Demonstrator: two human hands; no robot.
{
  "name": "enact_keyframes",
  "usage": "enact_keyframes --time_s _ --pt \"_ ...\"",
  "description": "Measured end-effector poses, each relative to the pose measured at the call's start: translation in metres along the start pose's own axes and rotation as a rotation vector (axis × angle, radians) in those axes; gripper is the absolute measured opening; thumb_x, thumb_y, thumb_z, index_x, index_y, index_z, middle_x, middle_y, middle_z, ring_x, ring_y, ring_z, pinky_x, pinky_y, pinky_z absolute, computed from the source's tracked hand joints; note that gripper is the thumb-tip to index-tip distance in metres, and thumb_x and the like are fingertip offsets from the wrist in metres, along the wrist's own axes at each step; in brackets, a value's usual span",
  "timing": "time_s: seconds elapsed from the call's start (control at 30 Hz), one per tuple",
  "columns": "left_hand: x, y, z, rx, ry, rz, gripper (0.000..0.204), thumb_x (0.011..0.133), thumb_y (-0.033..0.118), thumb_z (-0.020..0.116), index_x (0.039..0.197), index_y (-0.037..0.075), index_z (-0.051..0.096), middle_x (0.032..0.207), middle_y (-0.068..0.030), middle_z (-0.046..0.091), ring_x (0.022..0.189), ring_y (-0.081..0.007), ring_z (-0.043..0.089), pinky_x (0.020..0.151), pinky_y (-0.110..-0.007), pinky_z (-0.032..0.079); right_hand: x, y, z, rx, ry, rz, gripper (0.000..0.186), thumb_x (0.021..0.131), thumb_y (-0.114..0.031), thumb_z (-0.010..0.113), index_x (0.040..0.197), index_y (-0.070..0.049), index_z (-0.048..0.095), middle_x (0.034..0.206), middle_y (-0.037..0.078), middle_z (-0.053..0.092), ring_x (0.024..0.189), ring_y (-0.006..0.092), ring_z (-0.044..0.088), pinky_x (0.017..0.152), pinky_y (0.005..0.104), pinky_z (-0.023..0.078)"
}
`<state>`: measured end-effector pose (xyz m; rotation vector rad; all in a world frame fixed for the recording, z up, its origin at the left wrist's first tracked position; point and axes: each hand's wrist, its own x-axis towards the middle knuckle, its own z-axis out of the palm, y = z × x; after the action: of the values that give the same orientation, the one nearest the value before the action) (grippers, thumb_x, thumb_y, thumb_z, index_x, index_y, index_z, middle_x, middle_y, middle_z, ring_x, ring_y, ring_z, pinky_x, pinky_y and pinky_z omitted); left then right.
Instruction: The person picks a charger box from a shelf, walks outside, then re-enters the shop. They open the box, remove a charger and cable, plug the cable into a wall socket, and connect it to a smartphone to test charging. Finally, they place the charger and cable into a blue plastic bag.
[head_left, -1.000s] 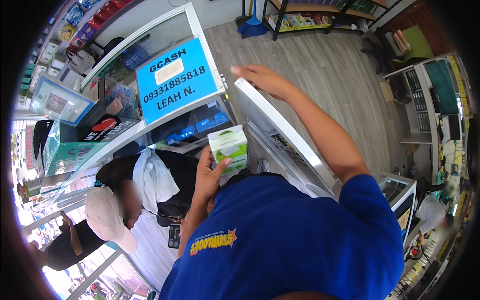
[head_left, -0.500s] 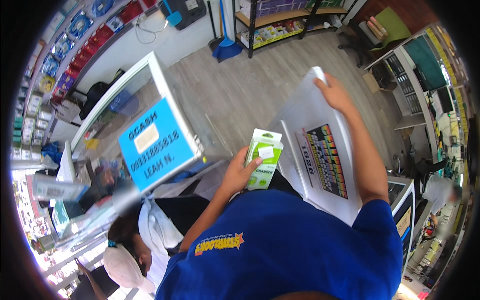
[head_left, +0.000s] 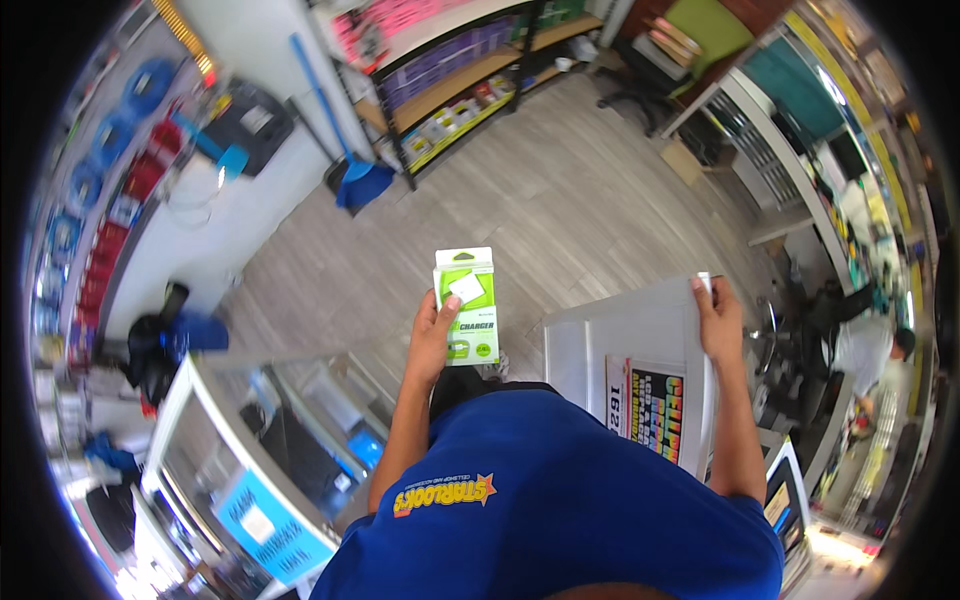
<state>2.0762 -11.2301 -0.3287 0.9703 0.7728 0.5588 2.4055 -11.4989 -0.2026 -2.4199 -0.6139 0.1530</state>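
My left hand (head_left: 428, 345) holds a green and white charger box (head_left: 476, 325) upright in front of my body, thumb across its front near a small white sticker. My right hand (head_left: 720, 325) grips the far upper corner of a whitish-grey panel (head_left: 582, 350), which looks like a counter gate. A colourful printed poster (head_left: 657, 410) is fixed on that panel. The panel's lower part is hidden behind my blue shirt.
A white-framed glass display case (head_left: 185, 400) with a blue sign (head_left: 275, 525) stands at lower left. Ahead are a blue broom (head_left: 362, 183) by a black-framed shelf (head_left: 450, 140) and an office chair (head_left: 655, 75). A long desk (head_left: 765, 150) runs along the right, a person (head_left: 865, 345) farther along.
My view has shifted forward and turned; the display case now sits lower left. The right hand and panel appear lower, nearer my body. The charger box stays in my left hand.
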Motion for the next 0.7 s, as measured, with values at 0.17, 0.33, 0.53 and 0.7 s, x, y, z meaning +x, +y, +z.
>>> enact_keyframes --time_s 0.17,0.33,0.53,0.7 --pt "0.124 0.027 0.076 0.082 -0.283 -0.125 0.041 0.107 0.029 0.063 0.136 0.0 0.056 0.116 -0.0084 0.072 0.098 -0.0125 0.069 0.086 -0.029 0.056 0.024 -0.039 -0.007 -0.123 -0.151 0.058 0.047 0.1 -0.045 0.069 0.091 0.0 0.062 0.065 0.018 0.06 0.06 0.0305 0.061 0.062 0.0423 0.048" --pt "0.255 0.035 0.175 0.261 -0.734 -0.237 0.04 0.105 0.022 0.065 0.137 0.0 0.056 0.119 -0.0086 0.071 0.102 -0.013 0.069 0.089 -0.03 0.055 0.042 -0.051 -0.006 -0.288 -0.002 0.087 0.049 0.098 -0.049 0.069 0.086 -0.002 0.061 0.065 0.021 0.063 0.063 0.0412 0.066 0.06 0.0499 0.051" --pt "0.35 0.028 0.265 0.315 -1.305 -0.408 0.054 0.104 0.039 0.052 0.14 -0.002 0.055 0.126 -0.0095 0.069 0.11 -0.0204 0.068 0.099 -0.036 0.052 0.031 -0.075 0.061 -0.449 0.665 0.508 0.04 0.09 -0.042 0.078 0.081 -0.006 0.062 0.082 0.013 0.067 0.083 0.0351 0.066 0.075 0.0466 0.051" --pt "0.308 0.037 0.344 0.457 -1.827 -0.609 0.062 0.106 0.053 0.039 0.123 -0.001 0.066 0.117 -0.0107 0.071 0.107 -0.0209 0.067 0.094 -0.034 0.052 -0.017 -0.162 0.133 -0.504 0.972 0.668 0.027 0.09 -0.031 0.078 0.095 -0.007 0.068 0.103 0.009 0.069 0.112 0.0318 0.059 0.098 0.045 0.044"
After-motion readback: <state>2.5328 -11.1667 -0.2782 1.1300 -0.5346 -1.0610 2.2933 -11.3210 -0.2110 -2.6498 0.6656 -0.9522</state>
